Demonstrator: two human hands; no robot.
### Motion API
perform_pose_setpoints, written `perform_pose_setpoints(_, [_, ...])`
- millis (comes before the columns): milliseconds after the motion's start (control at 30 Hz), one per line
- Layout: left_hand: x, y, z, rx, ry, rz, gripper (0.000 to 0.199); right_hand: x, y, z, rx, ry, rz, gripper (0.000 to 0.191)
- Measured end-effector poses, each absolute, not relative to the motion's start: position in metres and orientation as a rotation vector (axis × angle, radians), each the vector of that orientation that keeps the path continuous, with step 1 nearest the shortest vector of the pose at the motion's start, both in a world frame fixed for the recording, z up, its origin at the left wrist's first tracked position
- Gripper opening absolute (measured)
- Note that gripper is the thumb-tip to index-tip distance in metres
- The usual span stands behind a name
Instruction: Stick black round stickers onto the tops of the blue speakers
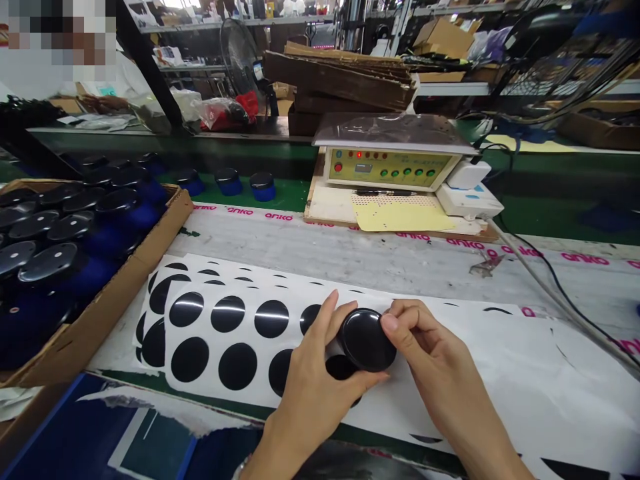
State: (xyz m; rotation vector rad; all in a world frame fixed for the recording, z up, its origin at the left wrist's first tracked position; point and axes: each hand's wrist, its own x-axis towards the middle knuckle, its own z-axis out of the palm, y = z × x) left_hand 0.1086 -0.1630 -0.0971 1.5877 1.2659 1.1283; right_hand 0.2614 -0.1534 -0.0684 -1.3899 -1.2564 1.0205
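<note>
Over a white backing sheet, my left hand and my right hand both grip a round jar with a glossy black lid. My left hand wraps the jar's side, which it mostly hides. My right fingers pinch the lid's edge. Beneath the hands lie sheets of round black stickers, with several discs in rows and one disc partly hidden under the jar. A cardboard tray at the left holds several blue jars with black lids.
Three more blue jars stand on the green belt behind the bench. Beyond them is a control box with green buttons, with yellow paper in front. Cables run along the right, and stacked cardboard rises behind.
</note>
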Motion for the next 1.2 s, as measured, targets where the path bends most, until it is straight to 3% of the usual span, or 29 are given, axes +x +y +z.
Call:
perform_pose_setpoints(367, [0.108,-0.165,-0.092,1.613,1.317,1.107,0.102,0.261,-0.156,-0.069,-1.447,-1.46,0.708,0.025])
perform_pose_setpoints(700, [0.108,-0.165,-0.094,1.66,1.327,1.107,0.099,0.26,-0.157,-0.065,-1.499,-1.601,0.572,0.025])
perform_pose_setpoints(833, [0.108,-0.166,-0.094,1.673,1.334,1.12,0.097,0.261,-0.156,-0.063,-1.553,-1.666,0.448,0.027])
perform_pose_setpoints(967, [0.11,-0.165,-0.093,1.658,1.322,1.146,0.098,0.273,-0.153,-0.064,-1.713,-1.669,0.341,0.041])
perform_pose_setpoints(1033, [0.111,-0.164,-0.093,1.639,1.321,1.148,0.098,0.28,-0.153,-0.064,-1.786,-1.596,0.393,0.04])
perform_pose_setpoints(1200, [0.112,-0.166,-0.091,1.597,1.303,1.127,0.088,0.276,-0.151,-0.063,-1.722,-1.628,0.933,0.045])
